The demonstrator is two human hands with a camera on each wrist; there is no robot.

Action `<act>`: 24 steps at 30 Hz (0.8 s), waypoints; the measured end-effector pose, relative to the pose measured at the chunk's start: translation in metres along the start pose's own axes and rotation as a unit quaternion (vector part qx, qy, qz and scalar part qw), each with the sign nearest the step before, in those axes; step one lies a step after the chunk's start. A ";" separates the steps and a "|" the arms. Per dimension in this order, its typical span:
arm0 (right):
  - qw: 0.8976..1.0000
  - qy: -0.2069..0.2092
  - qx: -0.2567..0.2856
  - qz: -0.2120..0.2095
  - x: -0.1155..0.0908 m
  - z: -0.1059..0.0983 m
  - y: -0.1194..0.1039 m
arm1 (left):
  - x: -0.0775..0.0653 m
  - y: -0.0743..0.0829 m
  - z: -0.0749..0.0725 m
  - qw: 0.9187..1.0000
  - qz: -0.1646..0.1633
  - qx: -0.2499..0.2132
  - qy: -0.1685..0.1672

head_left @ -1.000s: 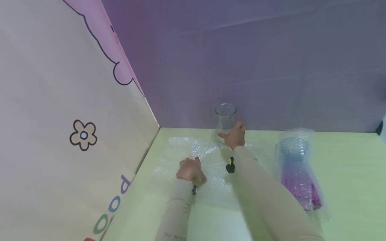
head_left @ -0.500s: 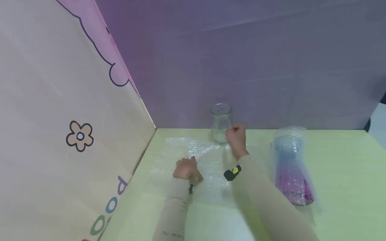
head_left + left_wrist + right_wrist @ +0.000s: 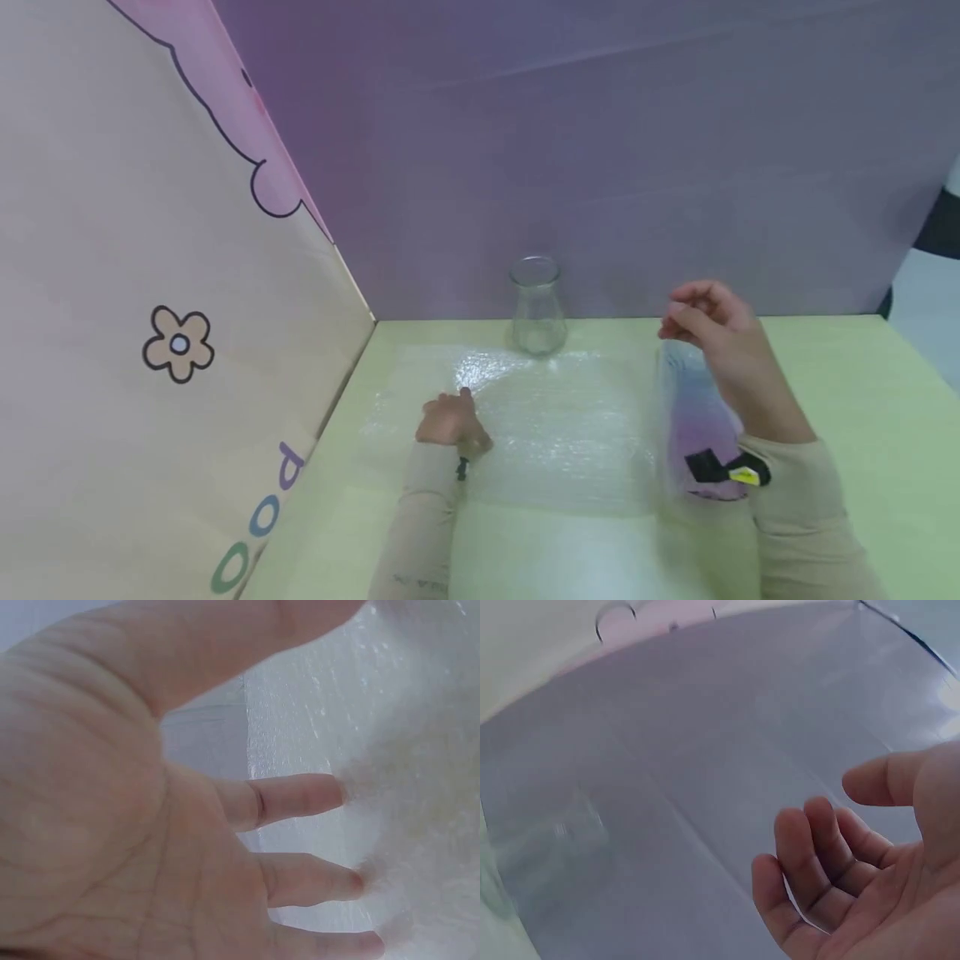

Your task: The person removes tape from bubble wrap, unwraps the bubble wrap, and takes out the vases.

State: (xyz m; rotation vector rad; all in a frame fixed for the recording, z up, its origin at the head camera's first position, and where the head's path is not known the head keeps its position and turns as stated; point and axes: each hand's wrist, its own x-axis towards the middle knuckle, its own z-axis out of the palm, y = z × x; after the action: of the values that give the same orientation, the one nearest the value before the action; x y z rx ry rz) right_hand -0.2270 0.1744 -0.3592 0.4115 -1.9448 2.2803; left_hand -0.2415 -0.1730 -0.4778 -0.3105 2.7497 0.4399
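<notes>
A clear glass vase (image 3: pixel 538 317) stands upright at the back of the table, behind a sheet of bubble wrap (image 3: pixel 570 433) spread flat. My left hand (image 3: pixel 452 421) rests on the left part of that sheet. In the left wrist view, the straight fingertips (image 3: pixel 319 796) touch the bubble wrap (image 3: pixel 300 720). My right hand (image 3: pixel 723 350) is raised over a blue-to-purple vase (image 3: pixel 693 408) wrapped in bubble wrap, hiding part of it. The right wrist view shows the right hand's fingers (image 3: pixel 795 851) loosely bent, with a gap to the thumb and nothing held.
A purple-grey panel (image 3: pixel 600 167) rises along the table's back edge. On the left stands a white panel (image 3: pixel 90 250) with a printed flower and letters. The pale green table (image 3: pixel 847 433) extends right of the wrapped vase.
My right hand has left the clear vase and moved right and up, over the wrapped vase. The left hand has kept its place on the bubble wrap. The head view has turned slightly right.
</notes>
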 end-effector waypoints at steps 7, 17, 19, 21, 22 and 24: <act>0.987 0.058 -0.143 0.051 -0.012 -0.080 0.014 | -0.003 -0.007 -0.002 1.000 0.016 -0.008 -0.001; 0.895 -0.090 -0.418 0.125 -0.007 -0.112 0.019 | -0.004 -0.014 -0.009 1.000 0.017 -0.023 0.000; 0.870 -0.117 -0.458 0.139 -0.008 -0.115 0.020 | -0.004 -0.016 -0.009 1.000 0.014 -0.025 -0.002; 0.851 -0.131 -0.486 0.147 -0.009 -0.118 0.021 | -0.004 -0.019 -0.009 1.000 0.011 -0.026 -0.002; 0.848 -0.137 -0.490 0.151 -0.010 -0.120 0.021 | -0.004 -0.020 -0.010 1.000 0.010 -0.024 -0.001; 0.845 -0.141 -0.491 0.158 -0.012 -0.125 0.023 | -0.005 -0.023 -0.011 1.000 0.012 -0.021 0.000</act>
State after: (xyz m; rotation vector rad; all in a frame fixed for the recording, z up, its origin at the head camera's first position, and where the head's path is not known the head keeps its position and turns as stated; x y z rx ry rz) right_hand -0.2377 0.2938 -0.4018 0.3036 -3.1480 1.0378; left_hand -0.2343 -0.1969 -0.4723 -0.2889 2.7499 0.5036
